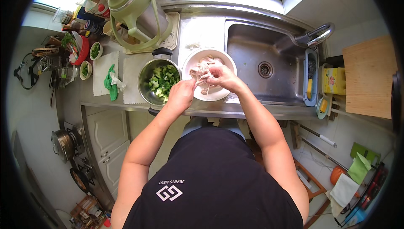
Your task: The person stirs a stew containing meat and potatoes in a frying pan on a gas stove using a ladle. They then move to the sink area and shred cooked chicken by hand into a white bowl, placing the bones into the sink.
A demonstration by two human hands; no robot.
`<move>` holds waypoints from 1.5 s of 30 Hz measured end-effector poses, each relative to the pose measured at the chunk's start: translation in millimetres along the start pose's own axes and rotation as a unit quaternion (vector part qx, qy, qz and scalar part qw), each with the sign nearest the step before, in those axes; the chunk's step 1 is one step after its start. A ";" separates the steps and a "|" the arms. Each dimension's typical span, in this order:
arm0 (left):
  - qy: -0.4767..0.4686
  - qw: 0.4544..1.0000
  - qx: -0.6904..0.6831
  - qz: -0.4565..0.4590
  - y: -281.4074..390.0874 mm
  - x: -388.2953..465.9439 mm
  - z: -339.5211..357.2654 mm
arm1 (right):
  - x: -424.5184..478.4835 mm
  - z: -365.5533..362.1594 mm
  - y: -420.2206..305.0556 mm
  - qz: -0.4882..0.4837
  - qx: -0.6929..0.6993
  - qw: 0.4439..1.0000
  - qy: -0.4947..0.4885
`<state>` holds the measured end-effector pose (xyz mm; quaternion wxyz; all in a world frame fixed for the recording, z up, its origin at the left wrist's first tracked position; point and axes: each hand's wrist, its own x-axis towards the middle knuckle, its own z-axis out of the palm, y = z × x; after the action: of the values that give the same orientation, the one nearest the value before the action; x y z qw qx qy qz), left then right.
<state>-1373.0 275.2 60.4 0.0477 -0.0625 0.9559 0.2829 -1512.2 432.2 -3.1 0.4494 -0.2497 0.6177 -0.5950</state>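
Note:
A white bowl [232,63] of pale shredded meat [204,65], which looks like cooked chicken, stands on the steel counter just left of the sink. My left hand [183,94] is at the bowl's left rim, its fingertips pinching a strip of the meat. Over the middle of the bowl, my right hand [223,78] grips the same piece between thumb and fingers. To the left of my left hand stands a steel pot [143,87] with black handles, holding chopped broccoli [162,79].
At right is a steel sink [252,49] with a faucet [318,36]. A large green thermos jug [142,14] stands behind the pot. Farther left lie paper towels [102,71], a green plastic bag [111,84] and small bowls of greens [95,51]. A wooden board [371,77] is at far right.

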 end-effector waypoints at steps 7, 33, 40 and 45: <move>0.003 0.999 0.024 0.027 -2.4 5.6 -4.8 | 0.8 9.4 -5.9 -0.262 -0.336 0.897 0.118; 0.083 0.982 0.158 0.058 -3.5 -4.5 3.9 | 16.3 17.9 6.5 -0.109 -0.137 0.965 0.192; 0.093 0.991 0.093 0.004 -11.9 -9.9 -0.2 | 13.4 5.0 29.0 0.006 0.137 0.955 0.261; 0.087 0.991 -0.081 -0.068 -18.9 -4.5 -0.9 | 4.5 15.5 21.4 -0.147 -0.300 0.919 0.209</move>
<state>-1365.9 259.4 51.6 -0.0216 -0.1550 0.9240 0.3488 -1496.2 424.1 -23.0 0.1216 -0.3310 0.8031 -0.4804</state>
